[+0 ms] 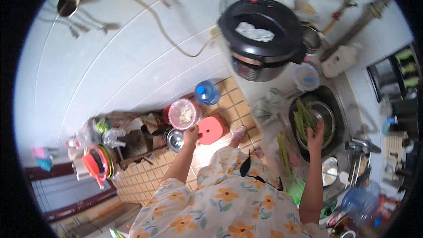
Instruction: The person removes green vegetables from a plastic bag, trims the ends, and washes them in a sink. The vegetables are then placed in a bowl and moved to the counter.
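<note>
My right hand (pixel 316 136) reaches into the sink (pixel 342 105) with its fingers apart, over a round metal basin (pixel 333 119). Long green vegetable stalks (pixel 301 117) lie in that basin, right by the fingers. On the other side, my left hand (pixel 190 136) is extended over the floor beside a lined pink waste bin (pixel 179 114). Pale scraps (pixel 186 115) lie inside the bin. Something small may be at the left fingertips, but blur hides whether they grip it. More green stalks (pixel 282 147) lie on the counter left of the sink.
A black electric pressure cooker (pixel 264 36) stands on the counter (pixel 264 89). On the floor are a pink stool (pixel 210 130), a blue water bottle (pixel 207 93) and a metal bowl (pixel 175 139). The faucet (pixel 362 146) juts toward the sink.
</note>
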The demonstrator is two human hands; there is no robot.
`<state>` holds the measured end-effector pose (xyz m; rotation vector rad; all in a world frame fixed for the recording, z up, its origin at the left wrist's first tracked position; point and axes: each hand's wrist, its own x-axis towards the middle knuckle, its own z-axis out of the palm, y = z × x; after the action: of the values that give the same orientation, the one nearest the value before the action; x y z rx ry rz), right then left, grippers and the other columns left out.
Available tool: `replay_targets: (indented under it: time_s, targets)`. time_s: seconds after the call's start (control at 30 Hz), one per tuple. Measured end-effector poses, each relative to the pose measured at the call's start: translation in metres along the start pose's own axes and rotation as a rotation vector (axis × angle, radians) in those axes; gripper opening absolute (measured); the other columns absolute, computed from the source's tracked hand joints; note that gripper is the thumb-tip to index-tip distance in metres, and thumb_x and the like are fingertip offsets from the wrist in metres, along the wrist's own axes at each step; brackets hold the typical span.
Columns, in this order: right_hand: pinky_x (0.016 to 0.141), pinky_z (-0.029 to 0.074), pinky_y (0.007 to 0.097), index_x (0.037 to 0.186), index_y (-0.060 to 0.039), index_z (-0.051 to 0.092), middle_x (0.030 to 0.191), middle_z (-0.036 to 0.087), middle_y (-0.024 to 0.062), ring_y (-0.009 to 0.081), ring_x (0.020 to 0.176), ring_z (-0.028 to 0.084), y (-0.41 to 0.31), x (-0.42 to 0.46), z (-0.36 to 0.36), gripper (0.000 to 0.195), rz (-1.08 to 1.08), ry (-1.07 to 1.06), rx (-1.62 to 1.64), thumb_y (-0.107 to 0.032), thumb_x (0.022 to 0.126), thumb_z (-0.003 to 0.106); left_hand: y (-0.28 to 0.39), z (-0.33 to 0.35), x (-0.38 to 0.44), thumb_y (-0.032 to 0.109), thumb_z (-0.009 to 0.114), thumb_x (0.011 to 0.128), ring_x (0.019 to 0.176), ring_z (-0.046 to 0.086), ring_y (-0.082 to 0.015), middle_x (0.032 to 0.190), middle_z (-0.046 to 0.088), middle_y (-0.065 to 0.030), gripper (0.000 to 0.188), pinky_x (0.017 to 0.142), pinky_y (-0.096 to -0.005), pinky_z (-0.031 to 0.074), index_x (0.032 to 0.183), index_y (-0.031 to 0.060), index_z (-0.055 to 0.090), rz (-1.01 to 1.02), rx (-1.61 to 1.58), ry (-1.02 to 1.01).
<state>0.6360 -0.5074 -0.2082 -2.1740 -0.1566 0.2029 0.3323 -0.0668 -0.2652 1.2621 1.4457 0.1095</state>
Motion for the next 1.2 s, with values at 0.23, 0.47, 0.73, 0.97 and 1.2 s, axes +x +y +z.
replay_targets:
  time_s: [0.23, 0.47, 0.73, 0.97, 1.2]
  targets:
    - [0.094, 0.046, 0.0388, 0.127, -0.0011, 0.051, 0.123, 0.056, 0.0168, 0.0278, 0.110, 0.057, -0.031, -0.077, -0.017, 0.039, -0.183, 0.029, -0.308, -0.012, 0.091, 0.063, -0.093, -0.140, 0.187, 0.070, 0.067, 0.070, 0.126, 0.044, -0.0473, 0.142, 0.038, -0.0307, 0.123, 0.105, -0.0525, 0.036, 0.152, 0.0069, 0.001, -0.086, 0.646, 0.286]
    - [0.072, 0.052, 0.0382, 0.111, -0.0071, 0.062, 0.094, 0.064, 0.0140, 0.0279, 0.082, 0.065, -0.028, -0.108, -0.014, 0.026, 0.068, -0.239, -0.343, -0.019, 0.088, 0.064, 0.029, 0.038, 0.059, 0.026, 0.060, 0.092, 0.090, 0.066, -0.0248, 0.101, 0.068, -0.0149, 0.031, 0.081, -0.0361, 0.051, 0.112, 0.0016, 0.061, 0.693, 0.365, -0.191]
    - [0.075, 0.052, 0.0458, 0.112, -0.0040, 0.058, 0.096, 0.065, 0.0153, 0.0326, 0.088, 0.065, -0.042, -0.097, 0.041, 0.042, 0.020, -0.294, -0.762, -0.025, 0.078, 0.071, 0.075, 0.223, -0.152, 0.020, 0.067, 0.084, 0.100, 0.056, -0.0278, 0.098, 0.060, -0.0092, 0.023, 0.093, -0.0451, 0.041, 0.104, 0.0105, 0.062, 1.373, 0.723, -1.017]
    - [0.071, 0.051, 0.0395, 0.114, -0.0021, 0.049, 0.095, 0.063, 0.0159, 0.0285, 0.085, 0.065, -0.025, -0.110, -0.022, 0.034, 0.234, 0.029, -0.045, -0.019, 0.089, 0.063, 0.087, 0.227, -0.173, 0.031, 0.066, 0.081, 0.113, 0.047, -0.0271, 0.106, 0.058, -0.0082, 0.040, 0.106, -0.0594, 0.025, 0.117, 0.0153, 0.060, 1.619, 1.328, -0.970]
    - [0.057, 0.043, 0.0247, 0.112, -0.0039, 0.043, 0.079, 0.051, 0.0044, 0.0099, 0.062, 0.048, -0.054, -0.145, -0.089, 0.023, -0.027, 0.258, 0.567, -0.024, 0.102, 0.044, 0.095, 0.238, -0.195, 0.028, 0.065, 0.080, 0.115, 0.042, -0.0330, 0.115, 0.050, -0.0152, 0.066, 0.110, -0.0594, 0.016, 0.138, 0.0065, 0.043, 1.715, 1.454, -0.523]
